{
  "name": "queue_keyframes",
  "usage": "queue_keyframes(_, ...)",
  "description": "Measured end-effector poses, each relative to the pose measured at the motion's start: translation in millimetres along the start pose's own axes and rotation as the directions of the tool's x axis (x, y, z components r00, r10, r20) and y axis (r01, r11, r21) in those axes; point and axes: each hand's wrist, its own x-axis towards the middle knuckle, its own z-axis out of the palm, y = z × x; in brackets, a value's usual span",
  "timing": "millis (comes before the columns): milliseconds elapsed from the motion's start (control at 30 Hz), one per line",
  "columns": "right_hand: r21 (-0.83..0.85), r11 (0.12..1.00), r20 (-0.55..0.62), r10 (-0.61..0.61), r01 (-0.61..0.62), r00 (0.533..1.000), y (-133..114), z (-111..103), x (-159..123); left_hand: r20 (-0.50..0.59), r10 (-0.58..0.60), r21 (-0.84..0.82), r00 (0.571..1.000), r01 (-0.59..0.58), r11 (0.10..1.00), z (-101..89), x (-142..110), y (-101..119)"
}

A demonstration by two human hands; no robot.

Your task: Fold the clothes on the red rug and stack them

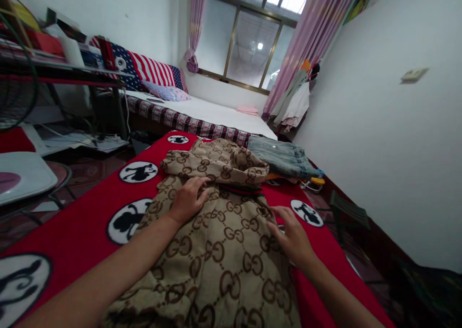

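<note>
A tan hooded jacket (231, 236) with a brown letter pattern lies spread on a red blanket (86, 212). Its hood (220, 159) is at the far end, and a sleeve seems to lie across below it. My left hand (189, 199) rests on the upper left of the jacket, fingers loosely bent and apart, touching the cloth. At the jacket's right edge is my right hand (293, 234), its fingers spread; whether it presses on the fabric I cannot tell. Neither hand grips anything visible.
Folded jeans (279, 155) lie beyond the jacket at the right. Behind stands a bed (216, 112) with pillows. A cluttered desk (54, 65) and a chair (25, 176) are on the left; a dark stool (348, 210) stands by the right wall.
</note>
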Motion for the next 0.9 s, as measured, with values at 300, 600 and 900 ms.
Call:
queue_keyframes(300,0.002,0.988,0.099,0.15,-0.151,0.984,9.3,5.9,-46.4,0.353,0.36,-0.172,0.864,-0.318,0.932,-6.8,4.6,6.3)
queue_keyframes(600,0.19,0.896,0.295,0.338,-0.402,0.894,-1.9,-8.5,-65.7,0.575,0.268,0.04,0.773,-0.354,0.935,-57.7,14.9,-8.3)
queue_keyframes(900,0.4,0.823,0.254,0.323,-0.403,0.911,-22.6,-3.9,-86.7,0.253,0.179,0.327,0.951,-0.258,0.909,-39.8,55.5,17.8)
